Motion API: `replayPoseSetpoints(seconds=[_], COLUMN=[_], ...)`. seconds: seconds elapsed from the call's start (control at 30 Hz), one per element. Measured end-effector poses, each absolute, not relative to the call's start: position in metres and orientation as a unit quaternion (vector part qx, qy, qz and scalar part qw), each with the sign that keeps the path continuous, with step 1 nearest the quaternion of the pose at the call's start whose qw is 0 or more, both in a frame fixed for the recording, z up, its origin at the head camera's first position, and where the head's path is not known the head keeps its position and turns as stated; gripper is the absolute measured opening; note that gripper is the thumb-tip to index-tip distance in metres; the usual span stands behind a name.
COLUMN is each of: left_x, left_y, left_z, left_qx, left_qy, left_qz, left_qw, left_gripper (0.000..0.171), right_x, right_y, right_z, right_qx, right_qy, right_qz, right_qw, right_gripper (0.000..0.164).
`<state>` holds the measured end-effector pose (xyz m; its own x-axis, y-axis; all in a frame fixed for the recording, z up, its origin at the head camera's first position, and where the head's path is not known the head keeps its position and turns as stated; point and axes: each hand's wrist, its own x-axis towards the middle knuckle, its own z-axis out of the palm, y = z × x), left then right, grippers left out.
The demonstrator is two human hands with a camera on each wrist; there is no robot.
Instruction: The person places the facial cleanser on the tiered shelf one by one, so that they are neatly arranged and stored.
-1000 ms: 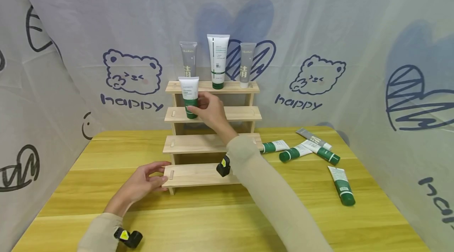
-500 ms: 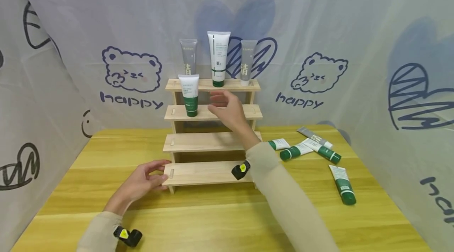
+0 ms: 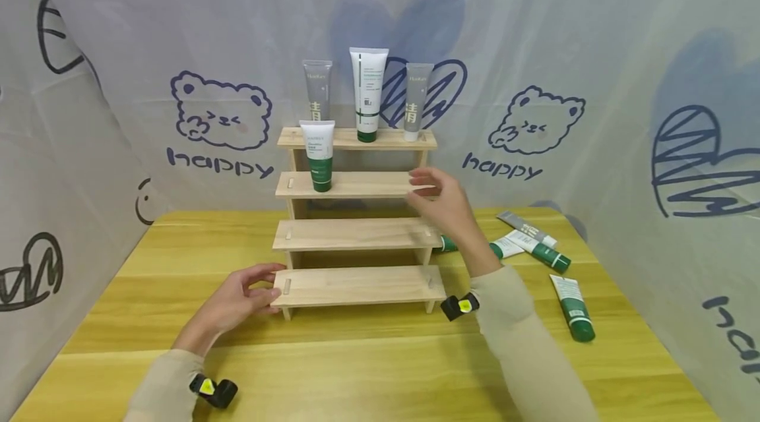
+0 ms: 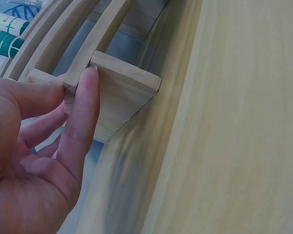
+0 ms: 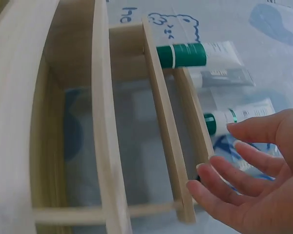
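A four-step wooden display rack [image 3: 356, 287] stands on the table. My left hand [image 3: 237, 300] pinches the left end of its lowest step; the left wrist view shows thumb and index finger on the board [image 4: 83, 63]. My right hand [image 3: 442, 204] holds nothing, its fingers loosely bent beside the right end of the second step from the top. On that step's left side a white and green tube [image 3: 320, 157] stands on its cap. Along the top step stand a grey tube [image 3: 318, 89], a taller white tube [image 3: 368, 92] and another grey tube [image 3: 417, 100].
Right of the rack several tubes lie on the table: a grey tube [image 3: 525, 227], a white and green tube [image 3: 540, 250], others partly behind my right arm, and one tube [image 3: 572, 308] nearer the front. A printed cloth [image 3: 225, 26] hangs behind and at the sides.
My right hand has let go of the white and green tube, which stays standing on the second step from the top, and has moved right. My left hand keeps its place.
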<state>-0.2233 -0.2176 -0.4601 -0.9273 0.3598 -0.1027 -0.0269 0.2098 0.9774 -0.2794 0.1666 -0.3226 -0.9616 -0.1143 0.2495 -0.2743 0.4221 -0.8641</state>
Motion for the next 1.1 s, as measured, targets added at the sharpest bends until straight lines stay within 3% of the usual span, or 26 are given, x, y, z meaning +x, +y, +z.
replayPoseSetpoints(seconds=[0.53, 0.77, 1.1], left_x=[-0.222, -0.222, -0.222], left_y=[-0.218, -0.217, -0.218], left_z=[-0.457, -0.457, -0.458], left_qx=[0.097, 0.094, 0.099], left_qy=[0.768, 0.770, 0.769], left_qz=[0.615, 0.612, 0.612], left_qw=[0.152, 0.155, 0.153], left_gripper=[0.060, 0.060, 0.060], right_x=[-0.245, -0.228, -0.210], right_y=[0.260, 0.302, 0.357], right_z=[-0.346, -0.348, -0.355], right_qx=[0.022, 0.027, 0.020], right_qy=[-0.888, -0.911, -0.927], right_qz=[0.454, 0.405, 0.374], right_qw=[0.066, 0.070, -0.004], right_gripper=[0.041, 0.044, 0.051])
